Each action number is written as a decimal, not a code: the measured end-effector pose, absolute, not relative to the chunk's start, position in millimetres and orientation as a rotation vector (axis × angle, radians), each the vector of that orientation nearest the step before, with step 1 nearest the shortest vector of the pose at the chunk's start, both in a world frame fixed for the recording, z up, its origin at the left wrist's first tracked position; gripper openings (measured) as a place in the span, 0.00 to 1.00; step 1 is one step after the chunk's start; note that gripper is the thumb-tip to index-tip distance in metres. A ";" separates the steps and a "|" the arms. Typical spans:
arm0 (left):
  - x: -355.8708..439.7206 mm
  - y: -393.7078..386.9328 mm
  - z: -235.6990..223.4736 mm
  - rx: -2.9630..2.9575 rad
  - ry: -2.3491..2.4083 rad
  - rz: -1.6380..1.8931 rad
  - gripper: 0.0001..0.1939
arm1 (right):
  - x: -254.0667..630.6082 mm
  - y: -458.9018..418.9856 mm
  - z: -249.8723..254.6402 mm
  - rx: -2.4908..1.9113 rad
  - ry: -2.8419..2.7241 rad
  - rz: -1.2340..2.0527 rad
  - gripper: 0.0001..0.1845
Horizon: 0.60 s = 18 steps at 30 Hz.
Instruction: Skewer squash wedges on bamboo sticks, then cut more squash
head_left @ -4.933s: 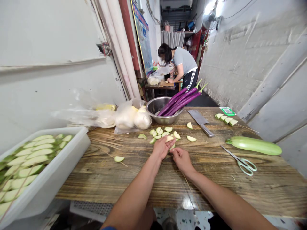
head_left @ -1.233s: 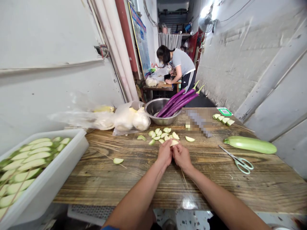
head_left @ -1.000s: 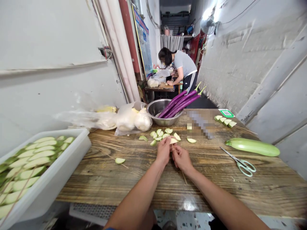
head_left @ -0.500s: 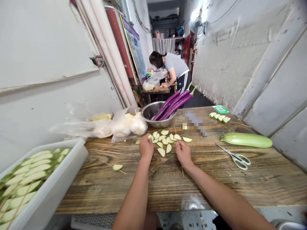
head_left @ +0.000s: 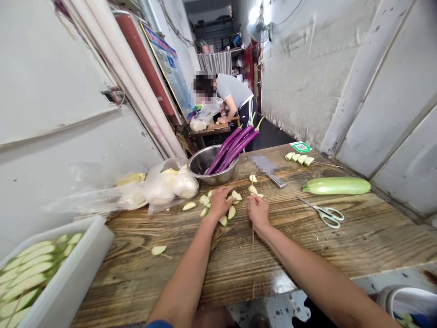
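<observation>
My right hand (head_left: 258,210) is closed around a thin bamboo skewer (head_left: 253,234), which points away from me and sticks out below the fist. Pale green half-round vegetable slices, one of them this slice (head_left: 252,189), sit along the skewer just beyond my fingers. My left hand (head_left: 220,202) lies over loose slices (head_left: 204,200) with its fingers stretched out, touching some of them. Whether a slice is under its fingertips is hidden. One skewer at the left carries a single slice (head_left: 159,250).
A steel bowl (head_left: 194,169) holds long purple eggplants (head_left: 223,155). Behind my right hand lie a cleaver (head_left: 276,181), scissors (head_left: 324,213), a green squash (head_left: 336,185) and a filled skewer (head_left: 300,159). Left stand a white tub (head_left: 82,255) of slices and bagged food (head_left: 170,184). Another person (head_left: 235,93) bends over a far table.
My left hand has moved right across the loose slices and its fingers have spread. The right hand still grips the skewer. The whole view has shifted.
</observation>
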<state>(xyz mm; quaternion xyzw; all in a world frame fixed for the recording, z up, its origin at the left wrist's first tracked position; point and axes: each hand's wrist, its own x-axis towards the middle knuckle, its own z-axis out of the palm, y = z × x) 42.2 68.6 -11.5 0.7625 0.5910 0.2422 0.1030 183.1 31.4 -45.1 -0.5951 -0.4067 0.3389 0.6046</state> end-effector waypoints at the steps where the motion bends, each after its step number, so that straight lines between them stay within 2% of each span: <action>1: 46.9 67.6 -11.0 2.281 1.657 0.681 0.22 | 184.2 32.7 -45.3 -1.379 -0.930 0.785 0.18; 3: 53.4 66.2 -9.9 2.324 1.541 0.620 0.23 | 185.4 34.0 -45.5 -1.386 -0.924 0.769 0.17; 6: 58.0 65.1 -8.4 2.337 1.536 0.599 0.18 | 185.4 33.4 -44.6 -1.394 -0.935 0.725 0.16; 10: 59.2 63.8 -9.1 2.243 1.510 0.814 0.11 | 183.1 26.8 -37.7 -1.371 -1.007 0.676 0.15; 14: 50.2 57.7 -12.0 1.664 1.430 1.292 0.15 | 178.0 13.6 -25.9 -1.276 -1.188 0.638 0.14; 18: 27.0 46.3 -12.1 0.978 1.154 1.319 0.17 | 169.8 0.1 -20.6 -1.178 -1.437 0.704 0.13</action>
